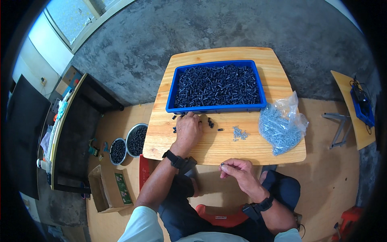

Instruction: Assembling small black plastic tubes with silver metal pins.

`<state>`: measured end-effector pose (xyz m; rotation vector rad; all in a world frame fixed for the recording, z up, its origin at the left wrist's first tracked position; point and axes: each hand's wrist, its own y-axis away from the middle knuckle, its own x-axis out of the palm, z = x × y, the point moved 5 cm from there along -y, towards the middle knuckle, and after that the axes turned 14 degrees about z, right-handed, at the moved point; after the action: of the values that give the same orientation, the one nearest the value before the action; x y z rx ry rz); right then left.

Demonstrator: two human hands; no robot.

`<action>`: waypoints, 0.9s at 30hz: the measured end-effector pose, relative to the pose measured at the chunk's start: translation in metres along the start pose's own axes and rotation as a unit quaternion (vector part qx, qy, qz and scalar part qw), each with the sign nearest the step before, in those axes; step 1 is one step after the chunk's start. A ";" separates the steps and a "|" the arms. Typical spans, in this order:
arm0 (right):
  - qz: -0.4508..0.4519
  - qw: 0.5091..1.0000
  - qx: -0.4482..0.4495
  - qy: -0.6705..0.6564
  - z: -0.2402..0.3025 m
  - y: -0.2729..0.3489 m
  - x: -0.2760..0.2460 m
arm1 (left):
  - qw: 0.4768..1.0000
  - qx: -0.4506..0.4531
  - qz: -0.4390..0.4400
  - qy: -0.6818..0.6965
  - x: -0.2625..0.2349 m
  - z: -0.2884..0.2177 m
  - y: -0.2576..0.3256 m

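My left hand is on the wooden table, just in front of the blue bin. Its fingers are curled down among loose small black plastic parts, and whatever they grip is hidden. Over the table's near edge, my right hand pinches thumb against forefinger, with a tiny dark piece showing at the tips. Many short black cylindrical parts fill the bin. A small pile of silver screws lies to the right, near a single black part with a brassy middle.
A clear plastic bag full of screws rests at the table's right. Two metal bowls of black parts, one the larger bowl, stand on the floor at left, near an open cardboard box. A red stool is beneath me.
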<state>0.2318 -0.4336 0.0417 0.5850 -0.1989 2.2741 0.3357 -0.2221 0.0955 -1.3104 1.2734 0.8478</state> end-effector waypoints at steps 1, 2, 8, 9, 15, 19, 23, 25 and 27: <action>-0.001 1.000 -0.001 -0.003 0.000 0.000 0.000 | 1.000 -0.001 0.003 0.004 -0.001 0.000 0.000; -0.003 1.000 -0.002 -0.007 0.000 0.000 0.000 | 1.000 -0.002 0.006 0.007 -0.001 0.000 -0.001; -0.003 1.000 0.003 0.009 -0.002 0.000 -0.001 | 0.999 0.005 0.007 0.037 0.000 0.004 -0.001; -0.003 1.000 0.003 0.010 -0.002 0.000 -0.001 | 0.999 0.005 0.007 0.037 -0.001 0.003 -0.001; -0.006 1.000 0.006 0.007 -0.001 -0.001 0.000 | 0.998 0.058 -0.006 -0.008 -0.008 -0.018 -0.007; -0.007 1.000 0.002 0.001 -0.001 0.000 0.000 | 0.993 0.068 0.058 -0.071 0.003 -0.017 -0.011; -0.010 1.000 0.005 0.003 -0.003 0.001 -0.002 | 0.993 0.075 0.076 -0.058 0.001 -0.021 -0.010; -0.007 1.000 0.003 -0.002 -0.002 0.001 -0.001 | 0.994 0.070 0.067 -0.048 0.001 -0.017 -0.009; -0.005 1.000 0.002 -0.006 -0.001 0.001 0.000 | 0.996 0.066 0.057 -0.036 0.002 -0.015 -0.007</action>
<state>0.2310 -0.4340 0.0410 0.6006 -0.1972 2.2625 0.3404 -0.2375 0.0980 -1.1015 1.3336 0.8690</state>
